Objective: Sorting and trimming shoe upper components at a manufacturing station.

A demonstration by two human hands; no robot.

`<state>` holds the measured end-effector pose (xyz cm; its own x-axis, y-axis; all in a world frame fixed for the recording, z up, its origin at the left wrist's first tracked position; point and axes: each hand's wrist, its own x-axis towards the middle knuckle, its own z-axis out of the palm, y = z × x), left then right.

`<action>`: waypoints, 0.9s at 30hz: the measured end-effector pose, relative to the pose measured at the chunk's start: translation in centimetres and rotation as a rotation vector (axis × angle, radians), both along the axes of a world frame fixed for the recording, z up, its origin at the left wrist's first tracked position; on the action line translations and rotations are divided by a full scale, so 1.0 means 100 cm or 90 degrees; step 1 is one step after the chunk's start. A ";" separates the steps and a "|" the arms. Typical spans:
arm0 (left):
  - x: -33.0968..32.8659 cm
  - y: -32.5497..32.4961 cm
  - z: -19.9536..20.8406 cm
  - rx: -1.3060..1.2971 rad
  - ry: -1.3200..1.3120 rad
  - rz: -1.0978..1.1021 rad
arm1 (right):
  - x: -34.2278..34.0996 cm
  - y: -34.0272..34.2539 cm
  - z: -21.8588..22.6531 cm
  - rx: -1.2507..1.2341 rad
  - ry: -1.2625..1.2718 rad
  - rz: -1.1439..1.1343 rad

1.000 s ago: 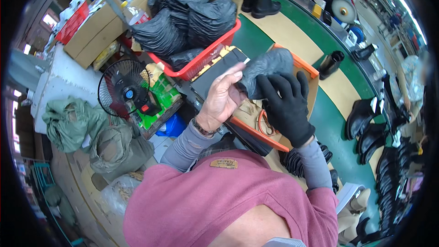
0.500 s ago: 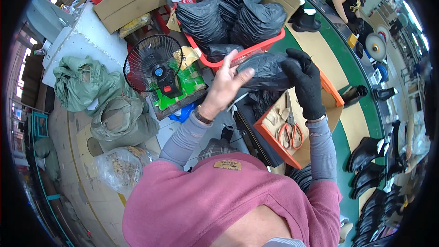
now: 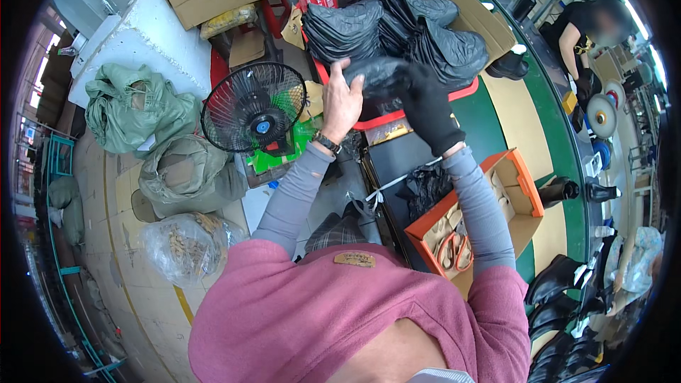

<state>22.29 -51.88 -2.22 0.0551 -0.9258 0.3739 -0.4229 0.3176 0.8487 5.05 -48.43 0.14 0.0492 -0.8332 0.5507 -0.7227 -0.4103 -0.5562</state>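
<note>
Black plastic, gathered into a smooth bundle (image 3: 379,76), sits upper centre of the frame, slung between two hands! At its right end, the gloved right hand (image 3: 430,112) is closed around it, though black on black hides the fingertips. Over on its left end comes the bare left hand (image 3: 342,103), fingers up and thumb apart, right up against the plastic; whether it grips, I cannot tell.

And look how far it's travelled: a second ago the bundle hangs over the orange box (image 3: 526,170), and now it's up at the red basket (image 3: 464,92), overlapping the near rim. Orange-handled scissors (image 3: 454,252) lie in that box, lower right of centre, with the right forearm passing above.

Edges, then. Bagged black bundles (image 3: 347,32) crowd the space beyond the hands, a cardboard flap (image 3: 472,18) rises upper right of them, and the fan (image 3: 255,110) stands just left of the left hand. Room opens to the right, where green worktop (image 3: 489,124) stretches between basket and box.
</note>
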 end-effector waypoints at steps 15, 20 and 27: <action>0.002 -0.028 -0.036 0.086 -0.251 -0.155 | -0.004 -0.036 -0.066 0.192 0.361 -0.091; -0.015 -0.025 -0.056 -0.124 -0.663 0.021 | -0.019 -0.047 -0.084 0.214 0.322 -0.060; -0.007 -0.036 -0.067 -0.030 -0.688 -0.118 | -0.012 -0.061 -0.069 0.381 0.387 -0.029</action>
<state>21.63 -55.49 -8.90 -0.4619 -0.8693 0.1761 -0.8784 0.4758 0.0444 3.80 -54.55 -6.80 0.1526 -0.9838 -0.0943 -0.9744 -0.1339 -0.1804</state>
